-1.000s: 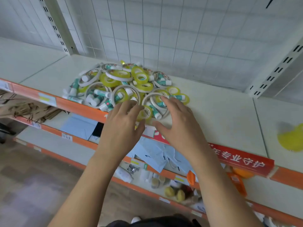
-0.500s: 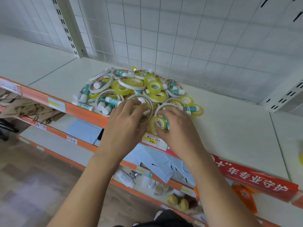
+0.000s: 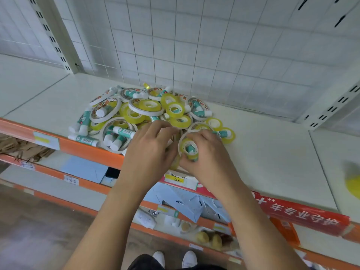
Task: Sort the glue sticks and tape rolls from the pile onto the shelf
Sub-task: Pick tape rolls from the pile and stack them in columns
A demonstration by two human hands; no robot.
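As right hand (image 3: pixel 206 152) pinches tape roll (image 3: pixel 190 150) near shelf lip (image 3: pixel 87 151), left hand (image 3: pixel 150 149) grasp unclear, room rightward

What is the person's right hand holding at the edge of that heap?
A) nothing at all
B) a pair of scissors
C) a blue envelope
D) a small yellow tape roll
D: the right hand has its fingers curled round a small yellow tape roll at the near edge of the pile.

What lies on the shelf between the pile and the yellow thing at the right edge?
Head view: only bare white shelf between the pile and the yellow thing, crossed by one panel seam.
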